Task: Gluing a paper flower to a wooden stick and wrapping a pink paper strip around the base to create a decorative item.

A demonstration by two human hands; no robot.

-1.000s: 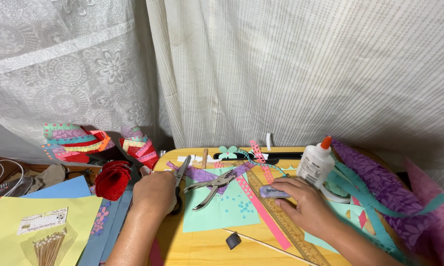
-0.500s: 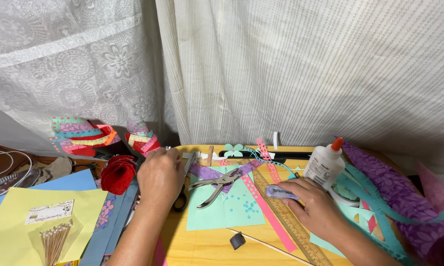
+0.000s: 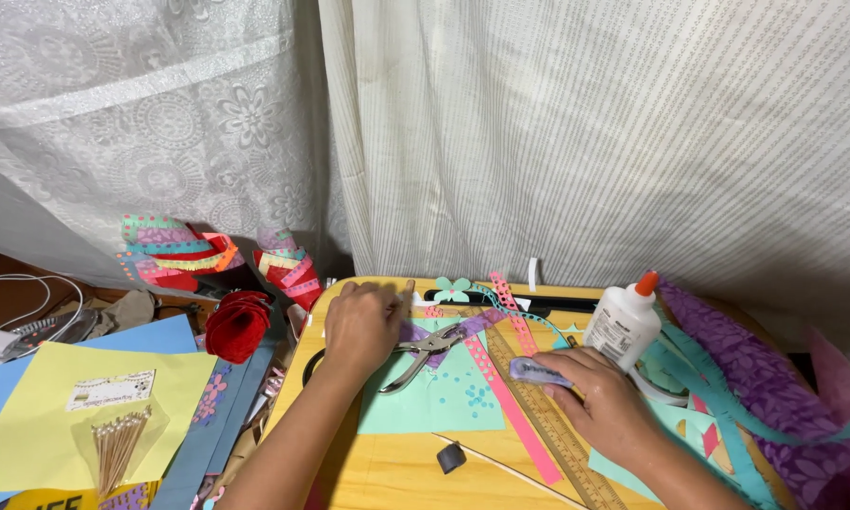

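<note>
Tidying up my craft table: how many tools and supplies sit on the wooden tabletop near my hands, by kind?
Glue bottle: 1
Hole punch pliers: 1
Wooden ruler: 1
Pink paper strip: 1
Mint paper sheet: 1
Paper butterfly cutout: 1
Total: 6

Can't really see what the left hand is pinching, its fingers cover it, and the ruler runs off the bottom edge.
</note>
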